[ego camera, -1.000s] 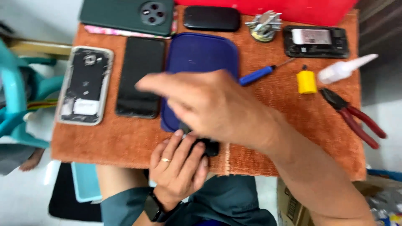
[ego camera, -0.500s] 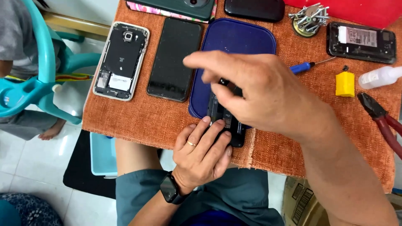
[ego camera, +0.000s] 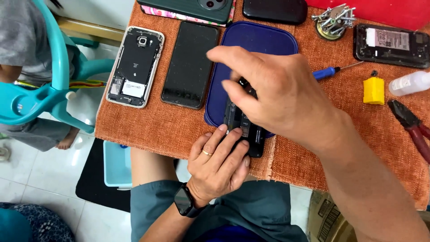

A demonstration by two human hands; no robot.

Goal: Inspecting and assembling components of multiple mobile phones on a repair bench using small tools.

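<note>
The right hand (ego camera: 286, 96) has shifted slightly up over the opened black phone (ego camera: 244, 127), fingers curled onto its upper end. The left hand (ego camera: 217, 163) grips the phone's lower end with its fingers; the phone lies half on a blue lid (ego camera: 260, 45) at the orange-clothed counter's (ego camera: 148, 125) near edge.

Orange cloth (ego camera: 156, 125) over table. Far beyond fingers: green-cased phone (ego camera: 188, 8), black phone (ego camera: 275, 10). Far side of fingers, twd turquoise chair (ego camera: 40, 96): opened phone w/ back off (ego camera: 134, 66), black screen panel (ego camera: 190, 65). Opp. side: blue screwdriver (ego camera: 327, 72), yellow block (ego camera: 373, 90), red-handled pliers (ego camera: 410, 123), white bottle (ego camera: 410, 83).
</note>
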